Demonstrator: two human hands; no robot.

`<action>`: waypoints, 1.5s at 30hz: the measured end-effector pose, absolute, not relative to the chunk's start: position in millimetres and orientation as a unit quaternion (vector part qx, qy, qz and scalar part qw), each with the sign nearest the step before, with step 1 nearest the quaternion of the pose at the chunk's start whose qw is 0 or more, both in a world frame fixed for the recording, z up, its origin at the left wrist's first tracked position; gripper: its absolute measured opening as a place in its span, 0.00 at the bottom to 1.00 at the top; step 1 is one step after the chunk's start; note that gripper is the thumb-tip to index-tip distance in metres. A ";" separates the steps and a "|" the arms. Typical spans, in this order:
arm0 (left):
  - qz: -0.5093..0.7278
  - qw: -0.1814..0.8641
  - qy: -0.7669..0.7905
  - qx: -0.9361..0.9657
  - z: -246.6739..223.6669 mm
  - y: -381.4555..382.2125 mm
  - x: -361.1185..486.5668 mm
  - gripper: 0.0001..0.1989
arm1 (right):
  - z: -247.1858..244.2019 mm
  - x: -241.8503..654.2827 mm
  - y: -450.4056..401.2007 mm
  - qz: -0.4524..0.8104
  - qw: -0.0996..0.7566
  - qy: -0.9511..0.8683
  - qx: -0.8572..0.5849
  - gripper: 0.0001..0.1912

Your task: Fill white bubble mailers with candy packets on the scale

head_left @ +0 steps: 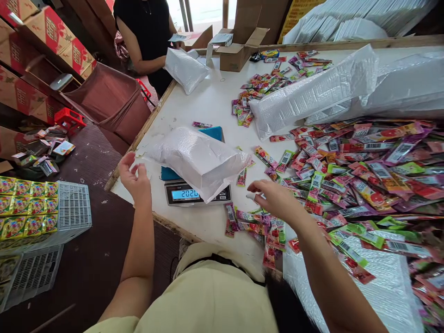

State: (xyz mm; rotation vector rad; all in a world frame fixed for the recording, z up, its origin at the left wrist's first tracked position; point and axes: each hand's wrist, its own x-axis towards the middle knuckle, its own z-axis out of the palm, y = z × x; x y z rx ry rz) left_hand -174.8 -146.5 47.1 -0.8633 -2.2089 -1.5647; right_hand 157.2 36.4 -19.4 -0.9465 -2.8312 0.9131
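Note:
A filled white padded mailer bag rests on the blue platform of a digital scale, and the lit display reads about 202. My left hand is raised just left of the bag, fingers loosely bent and apart, holding nothing. On the other side my right hand hovers by the bag's right end, above loose candy-like sachets. Its fingers are slightly curled and apart, with something white around one fingertip, and I see nothing in its grasp. Neither hand touches the bag.
A big heap of colourful sachets covers the table's right side, with more white mailers lying across it. Beyond the table, a person in black handles another mailer beside an open carton. Crates stand at left.

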 end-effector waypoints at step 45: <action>-0.030 -0.004 -0.773 -0.633 138.2 4.5 -103.0 0.10 | -43.8 197.8 -17.0 0.192 0.087 -0.949 -0.233 0.12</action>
